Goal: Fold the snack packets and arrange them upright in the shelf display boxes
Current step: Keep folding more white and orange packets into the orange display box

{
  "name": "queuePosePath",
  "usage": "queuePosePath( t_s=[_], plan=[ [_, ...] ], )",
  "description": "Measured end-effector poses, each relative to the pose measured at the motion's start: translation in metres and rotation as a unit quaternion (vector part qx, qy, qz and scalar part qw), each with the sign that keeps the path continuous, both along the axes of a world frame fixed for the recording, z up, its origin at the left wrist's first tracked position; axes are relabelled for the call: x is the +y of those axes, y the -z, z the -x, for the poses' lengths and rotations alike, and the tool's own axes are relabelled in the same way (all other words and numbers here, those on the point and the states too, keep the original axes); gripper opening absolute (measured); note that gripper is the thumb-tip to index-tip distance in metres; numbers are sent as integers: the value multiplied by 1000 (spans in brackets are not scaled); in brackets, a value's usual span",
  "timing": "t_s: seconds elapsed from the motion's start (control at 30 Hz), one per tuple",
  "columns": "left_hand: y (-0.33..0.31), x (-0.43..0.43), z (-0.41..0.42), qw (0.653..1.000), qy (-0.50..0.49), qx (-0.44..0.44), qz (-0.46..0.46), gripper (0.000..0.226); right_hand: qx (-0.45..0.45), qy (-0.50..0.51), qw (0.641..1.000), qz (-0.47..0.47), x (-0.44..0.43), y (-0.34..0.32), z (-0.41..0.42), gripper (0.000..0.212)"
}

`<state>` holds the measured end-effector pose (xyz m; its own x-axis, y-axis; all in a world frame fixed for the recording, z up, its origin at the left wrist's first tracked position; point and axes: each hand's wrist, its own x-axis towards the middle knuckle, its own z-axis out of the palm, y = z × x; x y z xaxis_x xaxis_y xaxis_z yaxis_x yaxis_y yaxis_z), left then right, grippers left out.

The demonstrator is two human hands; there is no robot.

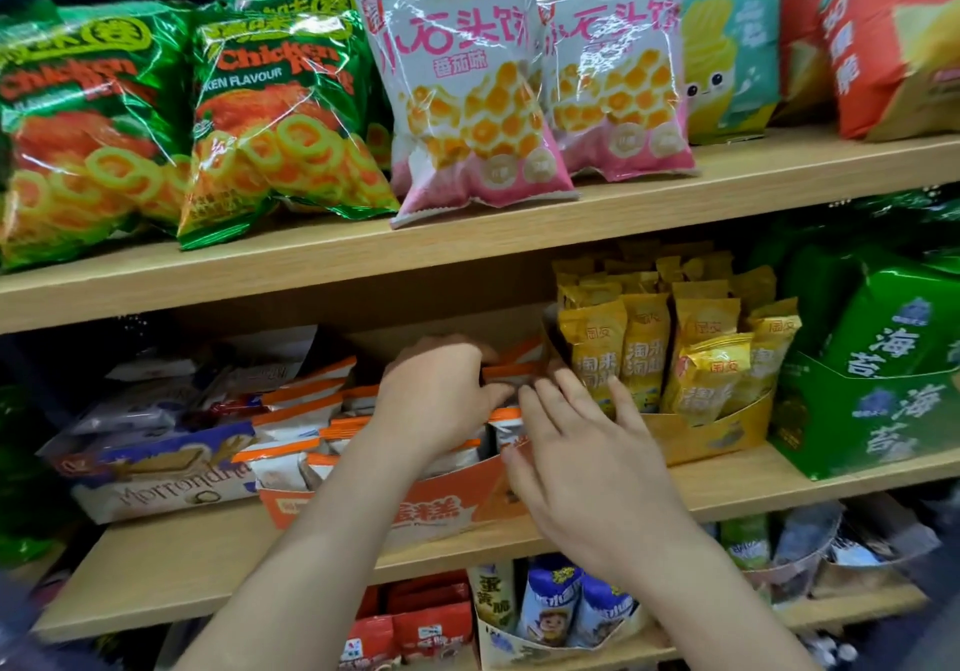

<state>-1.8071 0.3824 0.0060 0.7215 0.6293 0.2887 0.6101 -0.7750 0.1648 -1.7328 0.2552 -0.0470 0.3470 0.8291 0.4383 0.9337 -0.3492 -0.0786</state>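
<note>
Where my two hands meet over the middle shelf (208,561), the orange box (441,506) stands at its front edge, between a purple box (156,483) to the left and a yellow box (701,436) to the right. My left hand (441,395) reaches into the back right corner of the orange box, fingers curled, and pinches the orange top edge of a packet (511,373); the fingertips themselves are hidden behind that edge. My right hand (587,462) lies just beside it with fingers straight and spread, the tips resting against the box's right end and the thumb at its front rim, gripping nothing. The hands are close together, fingertips nearly touching. The other packets (298,410), white with orange tops, fill the left and middle of the orange box in rows, most standing, several leaning backward. Yellow packets (701,337) stand upright in the yellow box, and a green box (857,410) sits further right. On the upper shelf (467,239) green bags (275,114) and pink bags (467,98) lean against the rear.
</note>
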Motion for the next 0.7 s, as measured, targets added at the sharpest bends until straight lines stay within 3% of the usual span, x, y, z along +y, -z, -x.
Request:
queuePosePath(
  t_s=[0.13, 0.3, 0.4, 0.53, 0.7],
  plan=[
    [6, -8, 0, 990, -3, -2, -142, 15, 122, -46, 991, 35, -5, -6, -6, 58],
    [17, -5, 7, 982, 27, -55, -180, 15, 305, -71, 944, -99, -5, -5, -11, 63],
    [20, -6, 16, 961, 72, -156, -218, 6, 360, -88, 915, -162, -6, -6, -16, 65],
    [15, -16, 32, 925, 109, -301, -205, 25, 393, -104, 886, -223, -8, -4, -19, 67],
    [8, -35, 55, 865, 105, -449, -197, 12, 429, -138, 859, -243, -12, -5, -17, 66]
  ],
)
